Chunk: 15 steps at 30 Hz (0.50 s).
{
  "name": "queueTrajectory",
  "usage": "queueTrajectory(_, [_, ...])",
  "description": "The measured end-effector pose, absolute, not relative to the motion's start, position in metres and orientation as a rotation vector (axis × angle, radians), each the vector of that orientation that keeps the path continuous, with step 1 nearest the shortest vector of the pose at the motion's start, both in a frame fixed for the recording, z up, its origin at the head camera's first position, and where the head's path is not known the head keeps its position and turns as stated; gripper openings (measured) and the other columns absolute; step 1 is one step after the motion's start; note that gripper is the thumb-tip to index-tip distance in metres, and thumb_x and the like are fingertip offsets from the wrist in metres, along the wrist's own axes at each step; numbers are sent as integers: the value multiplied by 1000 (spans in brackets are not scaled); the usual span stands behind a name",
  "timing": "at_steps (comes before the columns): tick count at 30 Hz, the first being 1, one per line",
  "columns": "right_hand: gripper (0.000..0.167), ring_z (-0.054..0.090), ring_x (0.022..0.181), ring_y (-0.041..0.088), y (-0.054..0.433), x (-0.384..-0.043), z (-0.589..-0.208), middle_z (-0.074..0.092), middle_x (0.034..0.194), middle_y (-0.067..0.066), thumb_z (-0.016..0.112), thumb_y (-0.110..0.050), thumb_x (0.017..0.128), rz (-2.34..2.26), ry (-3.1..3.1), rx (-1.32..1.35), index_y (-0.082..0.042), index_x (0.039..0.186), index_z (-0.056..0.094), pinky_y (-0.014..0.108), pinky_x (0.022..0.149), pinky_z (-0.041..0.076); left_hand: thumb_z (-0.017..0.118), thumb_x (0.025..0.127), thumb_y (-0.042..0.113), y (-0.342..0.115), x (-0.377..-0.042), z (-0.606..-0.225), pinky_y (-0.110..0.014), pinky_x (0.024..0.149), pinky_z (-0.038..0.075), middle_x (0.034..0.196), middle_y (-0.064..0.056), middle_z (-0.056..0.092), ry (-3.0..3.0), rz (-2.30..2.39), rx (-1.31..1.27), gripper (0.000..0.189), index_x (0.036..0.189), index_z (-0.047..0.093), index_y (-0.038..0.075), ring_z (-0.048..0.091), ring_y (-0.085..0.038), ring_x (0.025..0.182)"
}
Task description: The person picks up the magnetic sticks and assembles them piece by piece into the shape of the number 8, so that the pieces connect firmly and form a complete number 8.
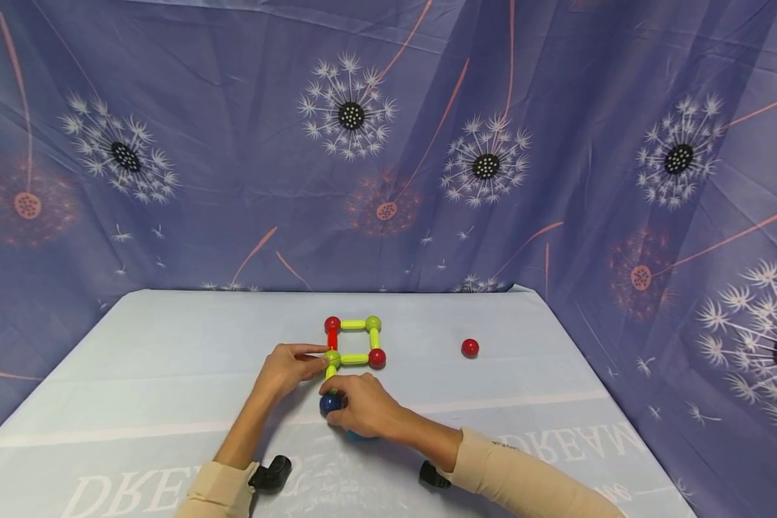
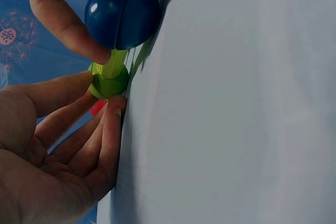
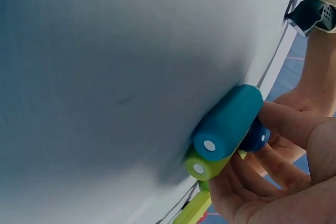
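My left hand pinches a lime-green ball at the near left corner of a square of balls and sticks. From that ball a yellow-green magnetic stick runs toward me to a dark blue ball. My right hand grips this blue ball between thumb and fingers. Under the right hand, a teal stick lies beside another lime stick, both with silvery ends; the right wrist view shows them close to the fingers. A red stick forms the square's left side.
The square's other corners are a red ball, a lime ball and another red ball. A loose red ball lies to the right on the pale tablecloth. A patterned curtain hangs behind the table.
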State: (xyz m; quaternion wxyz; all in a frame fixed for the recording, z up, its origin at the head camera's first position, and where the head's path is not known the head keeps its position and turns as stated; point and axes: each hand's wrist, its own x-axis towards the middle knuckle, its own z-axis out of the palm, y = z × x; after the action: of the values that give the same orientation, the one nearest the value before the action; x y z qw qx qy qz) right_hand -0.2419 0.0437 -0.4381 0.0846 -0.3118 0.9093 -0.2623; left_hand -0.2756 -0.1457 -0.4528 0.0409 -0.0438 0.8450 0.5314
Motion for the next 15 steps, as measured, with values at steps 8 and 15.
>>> queueTrajectory(8, [34,65,92,2,45,-243,-440,75,110,-6,81,-19,86,-801,2720,-933,-18,119,73,20,80,51,76,90,22,-146,-275,-453,-27,70,52,104,-10,78,2588,1623,-146,31,119,77,12,71,-13,83])
queueTrajectory(15, [34,65,91,2,44,-245,-439,75,110,-6,81,-19,85,-809,2715,-931,-18,118,73,20,80,51,77,90,22,-146,-274,-452,-28,69,53,105,-13,77,2590,1633,-132,31,119,77,11,72,-16,84])
